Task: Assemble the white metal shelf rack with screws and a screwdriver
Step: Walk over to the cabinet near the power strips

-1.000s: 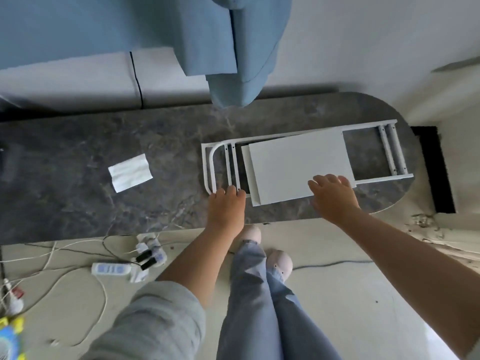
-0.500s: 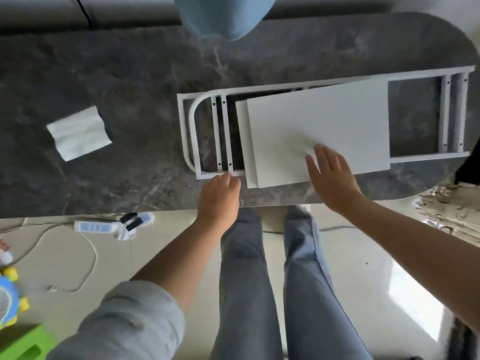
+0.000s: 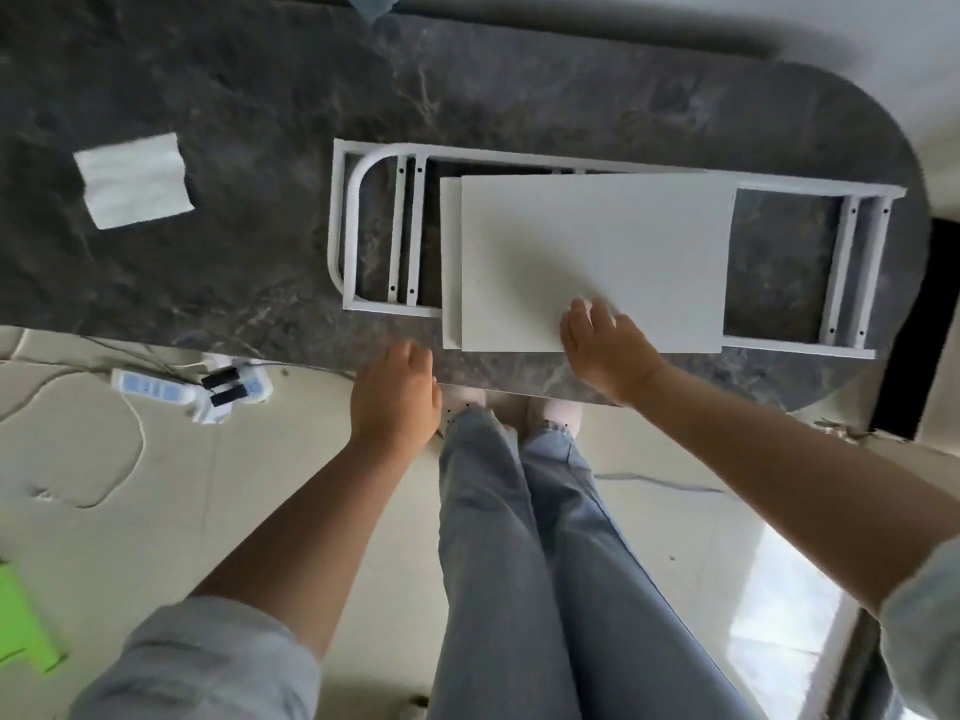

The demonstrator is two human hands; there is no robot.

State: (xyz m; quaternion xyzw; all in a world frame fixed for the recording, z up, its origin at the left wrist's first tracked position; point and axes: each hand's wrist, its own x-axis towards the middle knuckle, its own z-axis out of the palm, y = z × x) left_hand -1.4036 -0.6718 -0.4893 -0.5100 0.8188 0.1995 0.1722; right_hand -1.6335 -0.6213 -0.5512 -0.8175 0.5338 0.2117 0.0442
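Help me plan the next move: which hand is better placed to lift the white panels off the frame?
Right hand: it rests on the top white panel. Left hand touches nothing.

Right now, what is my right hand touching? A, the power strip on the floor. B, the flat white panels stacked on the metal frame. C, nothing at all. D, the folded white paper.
B: the right hand rests on the near edge of the white panels lying on the frame, far from the paper and power strip.
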